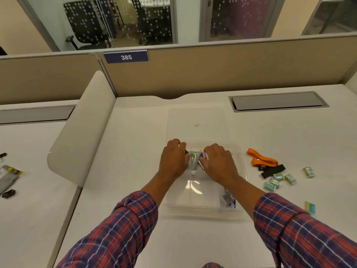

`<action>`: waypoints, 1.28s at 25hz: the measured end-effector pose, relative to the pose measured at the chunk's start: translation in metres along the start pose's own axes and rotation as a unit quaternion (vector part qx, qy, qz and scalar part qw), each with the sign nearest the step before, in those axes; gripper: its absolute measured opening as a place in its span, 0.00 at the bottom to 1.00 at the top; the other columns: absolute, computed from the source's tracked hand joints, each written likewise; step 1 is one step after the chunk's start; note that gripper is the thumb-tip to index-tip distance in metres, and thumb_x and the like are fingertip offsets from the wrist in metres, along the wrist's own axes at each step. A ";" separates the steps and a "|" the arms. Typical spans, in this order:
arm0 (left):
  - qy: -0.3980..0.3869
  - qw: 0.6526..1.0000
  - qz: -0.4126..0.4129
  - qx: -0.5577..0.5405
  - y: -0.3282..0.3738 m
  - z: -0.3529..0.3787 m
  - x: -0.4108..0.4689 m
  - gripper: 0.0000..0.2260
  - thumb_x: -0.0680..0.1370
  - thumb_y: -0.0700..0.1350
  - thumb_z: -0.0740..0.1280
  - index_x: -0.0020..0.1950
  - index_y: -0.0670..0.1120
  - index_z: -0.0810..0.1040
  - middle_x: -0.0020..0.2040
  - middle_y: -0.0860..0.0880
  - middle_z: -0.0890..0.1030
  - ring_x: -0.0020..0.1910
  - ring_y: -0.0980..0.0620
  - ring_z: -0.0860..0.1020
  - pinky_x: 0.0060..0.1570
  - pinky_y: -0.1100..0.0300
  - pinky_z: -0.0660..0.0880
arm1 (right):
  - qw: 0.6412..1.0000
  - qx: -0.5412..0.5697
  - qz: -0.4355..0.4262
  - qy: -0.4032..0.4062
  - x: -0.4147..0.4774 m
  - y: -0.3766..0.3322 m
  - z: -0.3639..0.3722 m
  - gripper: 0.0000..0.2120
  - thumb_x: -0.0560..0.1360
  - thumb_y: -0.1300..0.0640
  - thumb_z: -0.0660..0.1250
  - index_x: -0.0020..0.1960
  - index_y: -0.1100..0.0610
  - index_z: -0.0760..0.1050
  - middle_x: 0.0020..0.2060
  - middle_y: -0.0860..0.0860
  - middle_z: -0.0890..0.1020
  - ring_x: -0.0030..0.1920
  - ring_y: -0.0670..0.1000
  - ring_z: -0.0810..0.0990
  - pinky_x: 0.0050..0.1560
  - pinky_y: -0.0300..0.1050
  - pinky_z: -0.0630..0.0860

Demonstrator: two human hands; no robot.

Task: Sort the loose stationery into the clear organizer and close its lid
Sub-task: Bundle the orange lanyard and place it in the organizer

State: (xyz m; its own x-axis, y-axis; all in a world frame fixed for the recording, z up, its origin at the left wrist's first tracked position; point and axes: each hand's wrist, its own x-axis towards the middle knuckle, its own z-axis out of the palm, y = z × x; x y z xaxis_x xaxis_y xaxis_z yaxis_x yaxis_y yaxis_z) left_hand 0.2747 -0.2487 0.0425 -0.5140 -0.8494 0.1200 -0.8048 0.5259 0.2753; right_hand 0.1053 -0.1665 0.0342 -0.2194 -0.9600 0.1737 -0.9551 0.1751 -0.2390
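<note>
Both hands pressed around a bundle of staplers inside the clear organizer.

A blue tag on the partition reads "385"; the wrappers on the small packets are too blurred to read. The left hand and right hand, palms down with fingers curled, clasp the staplers between them in the far part of the clear organizer, whose lid lies open beyond it on the desk.

Blue number plate (reads 385) clipped atop beige partition. Above plate, black office chairs behind dotted glass. Below-right of plate, grey cable hatch set flush in desk. Below-left of plate, white curved divider.
</note>
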 end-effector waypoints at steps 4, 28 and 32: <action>-0.010 0.997 0.033 0.073 0.009 0.008 -0.009 0.31 0.85 0.61 0.52 0.83 0.44 0.58 0.83 0.39 0.59 0.83 0.39 0.55 0.80 0.42 0.56 | 0.999 -0.018 -0.019 -0.026 -0.015 0.016 0.005 0.30 0.81 0.41 0.60 0.77 0.56 0.65 0.76 0.58 0.69 0.74 0.59 0.69 0.71 0.59 0.67; -0.055 0.977 0.161 0.126 0.248 0.067 0.031 0.32 0.83 0.58 0.59 0.83 0.45 0.56 0.84 0.39 0.55 0.84 0.39 0.46 0.79 0.35 0.41 | 0.994 -0.055 0.082 -0.053 -0.083 0.243 -0.067 0.27 0.82 0.47 0.60 0.77 0.58 0.64 0.71 0.57 0.75 0.69 0.59 0.74 0.66 0.59 0.70; -0.111 0.962 0.185 0.165 0.267 0.080 0.033 0.31 0.82 0.60 0.58 0.80 0.43 0.62 0.81 0.40 0.63 0.84 0.40 0.50 0.78 0.32 0.38 | 0.991 -0.043 0.060 -0.113 -0.073 0.263 -0.061 0.23 0.83 0.49 0.59 0.76 0.52 0.65 0.69 0.52 0.76 0.68 0.57 0.74 0.63 0.58 0.66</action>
State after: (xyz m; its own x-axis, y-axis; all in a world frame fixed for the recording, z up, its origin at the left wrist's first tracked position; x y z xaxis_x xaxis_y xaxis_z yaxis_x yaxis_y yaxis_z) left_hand 0.0195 -0.1329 0.0438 -0.8052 -0.5894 -0.0650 -0.5856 0.8076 -0.0689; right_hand -0.1423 -0.0374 0.0165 -0.2921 -0.9537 -0.0714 -0.9403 0.3000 -0.1605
